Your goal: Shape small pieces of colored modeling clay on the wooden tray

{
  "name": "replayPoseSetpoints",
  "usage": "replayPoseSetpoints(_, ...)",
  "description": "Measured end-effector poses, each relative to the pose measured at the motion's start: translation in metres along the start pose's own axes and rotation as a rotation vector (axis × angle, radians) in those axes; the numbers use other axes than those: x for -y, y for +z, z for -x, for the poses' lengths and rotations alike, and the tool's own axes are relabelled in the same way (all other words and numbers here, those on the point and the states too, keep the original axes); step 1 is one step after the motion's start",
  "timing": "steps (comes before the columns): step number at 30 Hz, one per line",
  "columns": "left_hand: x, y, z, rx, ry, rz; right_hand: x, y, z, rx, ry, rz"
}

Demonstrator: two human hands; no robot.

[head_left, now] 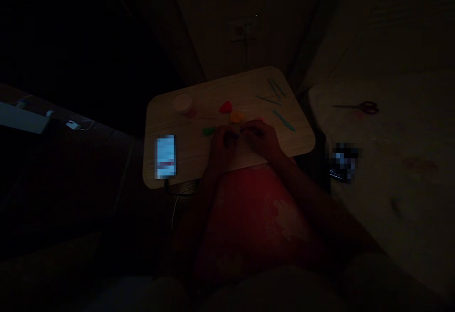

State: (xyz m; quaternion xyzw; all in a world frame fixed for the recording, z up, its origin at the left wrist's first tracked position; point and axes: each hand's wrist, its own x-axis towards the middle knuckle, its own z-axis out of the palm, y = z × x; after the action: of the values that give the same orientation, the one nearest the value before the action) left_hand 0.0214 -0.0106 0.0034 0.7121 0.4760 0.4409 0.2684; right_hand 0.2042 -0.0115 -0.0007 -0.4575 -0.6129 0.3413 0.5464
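In dim light, both hands are over the near part of a small wooden table [192, 160]. My left hand [223, 145] is curled, with a small dark bit at its fingertips that I cannot make out. Close by on the right, my right hand [263, 137] has its fingers pinched together; whatever they hold is hidden. Around them lie soft-looking lumps like modelling clay: a red lump [225, 107], an orange lump [236, 116], a green lump [208, 131] and a pink lump [260, 119] partly behind my right hand.
Several thin blue-green sticks [284, 120] lie at the table's right. A round pale tub [183, 103] stands at the back left, a lit phone [165, 156] with a cable at the front left. Scissors [366, 107] rest on a pale surface to the right. A wall socket [243, 28] is behind.
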Motion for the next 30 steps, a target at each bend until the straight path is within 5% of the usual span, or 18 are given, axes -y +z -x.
replayPoseSetpoints(15, -0.0018, -0.0019, 0.0038, 0.106, 0.022, 0.029, 0.0034, 0.0007, -0.0008, 0.095, 0.055, 0.043)
replayPoseSetpoints(21, -0.0010, 0.0006, 0.0032, 0.046, -0.130, 0.069, 0.0013, 0.0013, -0.0009, 0.114, 0.039, 0.098)
replayPoseSetpoints(30, 0.0006, -0.0025, 0.0032, 0.050, -0.065, 0.078, 0.0027, -0.0005, -0.0009, 0.128, -0.026, 0.107)
